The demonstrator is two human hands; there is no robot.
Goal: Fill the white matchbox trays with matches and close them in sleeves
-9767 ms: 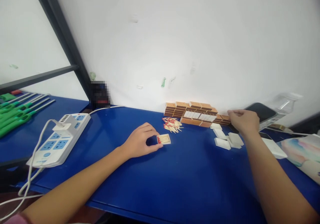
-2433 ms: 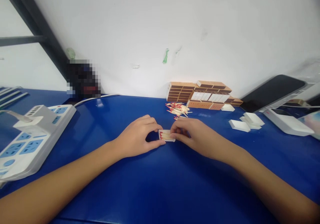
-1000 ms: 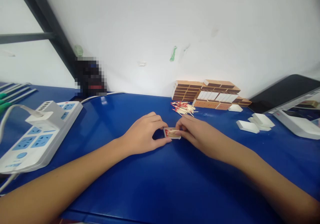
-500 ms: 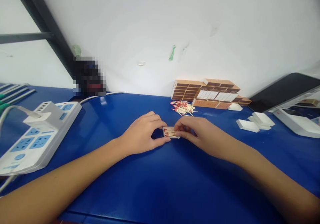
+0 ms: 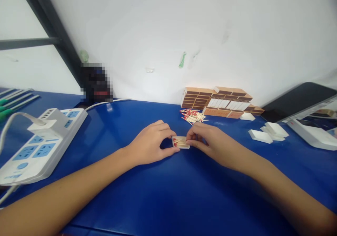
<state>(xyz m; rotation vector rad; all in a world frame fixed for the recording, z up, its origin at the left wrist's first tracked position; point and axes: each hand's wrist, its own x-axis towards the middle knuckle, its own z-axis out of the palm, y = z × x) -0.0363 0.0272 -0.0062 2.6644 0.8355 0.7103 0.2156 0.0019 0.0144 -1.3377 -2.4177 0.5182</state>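
Observation:
A small open matchbox tray with red-tipped matches lies on the blue table. My left hand pinches its left end between thumb and fingers. My right hand is curled at its right end, fingertips pressed on the matches inside. A loose pile of matches lies just behind the hands. Stacked brown matchbox sleeves stand against the white wall.
Several empty white trays lie at the right. A white power strip with a plugged charger sits at the left. A dark tablet leans at the far right. Green-handled tools lie far left.
Both hands have stayed on the matchbox tray. My right fingers shifted slightly over the matches; the view drifted a little.

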